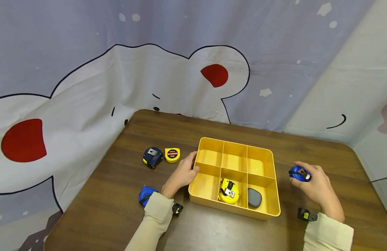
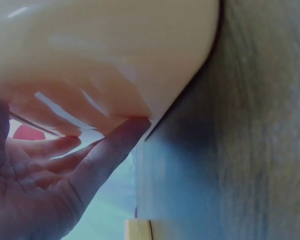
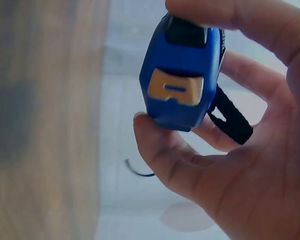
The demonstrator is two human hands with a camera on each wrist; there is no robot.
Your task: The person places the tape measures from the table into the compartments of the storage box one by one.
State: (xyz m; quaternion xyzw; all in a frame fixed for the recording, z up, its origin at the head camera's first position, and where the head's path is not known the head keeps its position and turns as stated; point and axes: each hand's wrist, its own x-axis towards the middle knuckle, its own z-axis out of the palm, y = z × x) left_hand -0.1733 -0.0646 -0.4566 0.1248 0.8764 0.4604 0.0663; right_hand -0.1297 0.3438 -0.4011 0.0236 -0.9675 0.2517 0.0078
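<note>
Blue tape measure, orange button; yellow tray; brown wood-grain table.

Glossy yellow plastic tray on a matt wood-grain table; cloth backdrop.

the divided tray sits mid-counter, two tape measures in its near compartments; three more tape measures lie to its left, one held to its right.
</note>
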